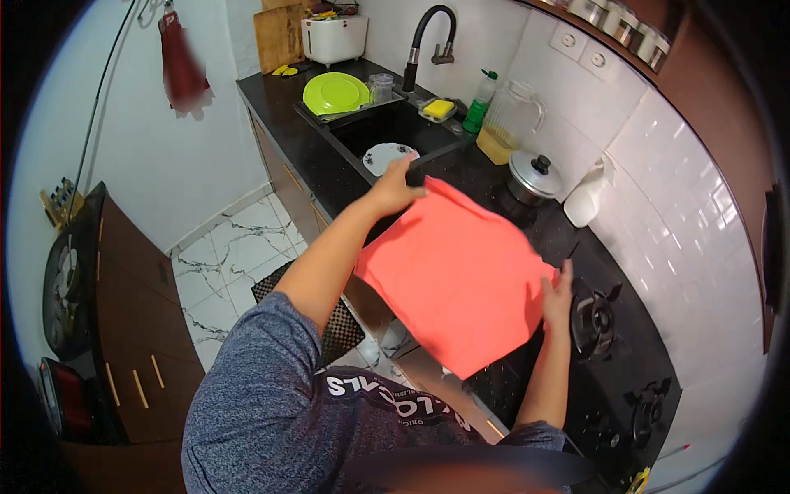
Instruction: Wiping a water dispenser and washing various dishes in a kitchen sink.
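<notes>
A coral-pink cloth is spread out flat between my two hands over the black countertop, its near corner hanging past the counter's front edge. At its far left corner, my left hand pinches the edge between thumb and fingers. My right hand grips the right edge, close to the stove burner. Just beyond my left hand, a white patterned plate lies in the black sink. The cloth hides part of the counter below it.
A lidded pot, a glass pitcher with yellowish liquid and a green soap bottle stand along the wall. Green plates rest beside the sink under a black faucet. Gas burners are at the right.
</notes>
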{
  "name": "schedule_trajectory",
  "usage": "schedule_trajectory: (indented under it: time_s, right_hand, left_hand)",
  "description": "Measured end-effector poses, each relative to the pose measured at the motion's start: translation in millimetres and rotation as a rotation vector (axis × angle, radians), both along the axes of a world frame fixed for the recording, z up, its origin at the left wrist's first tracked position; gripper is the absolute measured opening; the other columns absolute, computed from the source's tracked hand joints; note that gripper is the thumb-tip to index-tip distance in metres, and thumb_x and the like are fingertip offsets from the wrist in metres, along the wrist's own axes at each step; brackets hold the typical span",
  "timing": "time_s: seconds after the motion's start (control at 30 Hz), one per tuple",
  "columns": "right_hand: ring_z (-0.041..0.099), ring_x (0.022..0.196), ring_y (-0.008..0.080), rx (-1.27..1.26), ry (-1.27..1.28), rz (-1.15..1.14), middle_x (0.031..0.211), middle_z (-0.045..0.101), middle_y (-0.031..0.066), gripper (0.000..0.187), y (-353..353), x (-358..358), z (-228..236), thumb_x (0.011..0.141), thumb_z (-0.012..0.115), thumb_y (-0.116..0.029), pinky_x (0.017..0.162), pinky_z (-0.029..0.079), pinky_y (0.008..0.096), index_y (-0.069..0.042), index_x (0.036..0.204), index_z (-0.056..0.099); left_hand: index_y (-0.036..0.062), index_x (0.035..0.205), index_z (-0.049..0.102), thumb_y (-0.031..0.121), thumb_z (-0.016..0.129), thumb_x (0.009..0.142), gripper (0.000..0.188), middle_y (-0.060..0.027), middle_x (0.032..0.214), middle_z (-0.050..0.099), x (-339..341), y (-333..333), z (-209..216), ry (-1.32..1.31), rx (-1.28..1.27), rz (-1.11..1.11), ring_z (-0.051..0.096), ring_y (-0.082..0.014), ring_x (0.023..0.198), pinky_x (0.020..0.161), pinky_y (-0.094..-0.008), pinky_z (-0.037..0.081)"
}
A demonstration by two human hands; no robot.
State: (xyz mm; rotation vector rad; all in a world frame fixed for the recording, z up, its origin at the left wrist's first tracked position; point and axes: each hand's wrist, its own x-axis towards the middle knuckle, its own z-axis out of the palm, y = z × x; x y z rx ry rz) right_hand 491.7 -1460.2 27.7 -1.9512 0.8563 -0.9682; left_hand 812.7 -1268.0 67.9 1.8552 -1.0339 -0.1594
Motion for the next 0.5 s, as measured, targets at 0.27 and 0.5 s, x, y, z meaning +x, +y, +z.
schedule_trajectory:
  time_s: [0.27,0.5]
  right_hand:
    - [0.033,0.122,0.0316,-0.237,0.737,0.557,0.131,0.034,0.0211,0.050,62.7,84.3,43.0,0.081,0.057,-0.028,0.099,0.029,0.0376,-0.005,0.123,0.044]
    - [0.037,0.119,0.0313,-0.285,0.720,0.815,0.127,0.040,0.0176,0.048,94.7,194.9,86.4,0.081,0.056,-0.029,0.097,0.031,0.0370,-0.005,0.120,0.046]
  left_hand:
    - [0.0112,0.116,0.050,0.017,0.065,0.072,0.047,-0.0145,0.125,0.041,45.0,150.4,-77.2,-0.153,-0.062,0.079,0.039,-0.0299,0.116,0.095,-0.0368,0.034]
    - [0.0014,0.108,0.052,0.007,0.055,0.080,0.029,-0.0074,0.109,0.054,148.8,303.1,-102.5,0.353,-0.365,0.483,0.051,-0.0164,0.101,0.088,-0.0283,0.038]
